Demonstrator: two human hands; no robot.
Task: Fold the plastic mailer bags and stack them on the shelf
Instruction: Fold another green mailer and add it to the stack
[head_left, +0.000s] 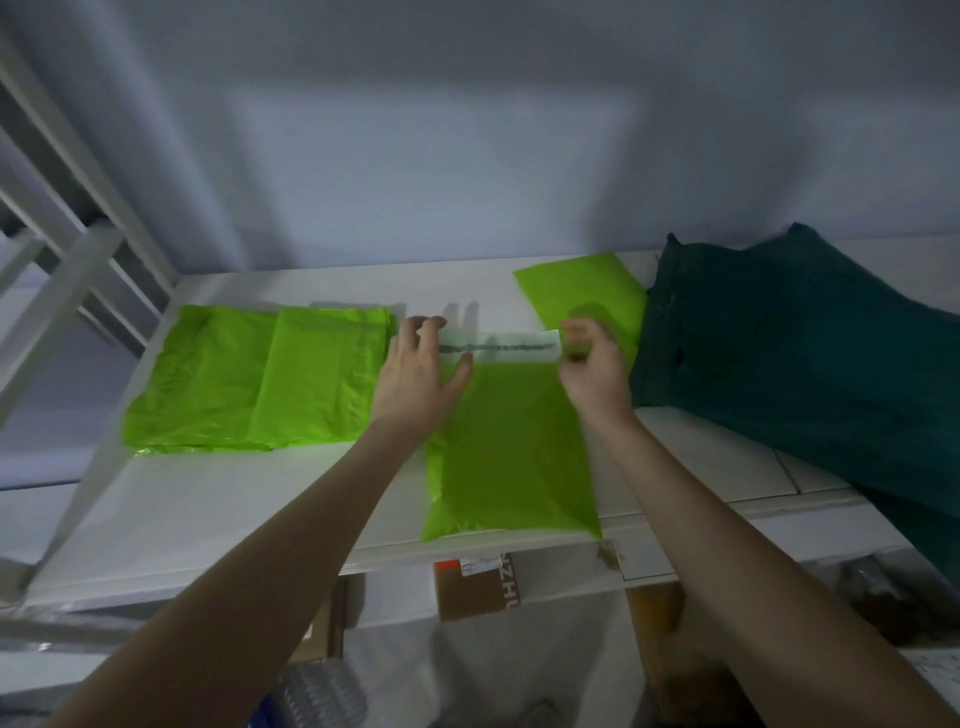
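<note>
Nearest the camera, a cardboard box (478, 587) is seen below the white shelf (218, 519). On the shelf, a lime-green plastic mailer bag (511, 452) is laid flat between the hands. The left hand (415, 374) is pressed flat on its upper left corner, fingers spread; the right hand (592, 364) pinches the pale adhesive flap (501, 347). Thin, light, slippery film is judged likely to slide, so edges are best held. Folded mailers (260, 379) are stacked beyond the left hand; dark green fabric (800, 353) lies right.
</note>
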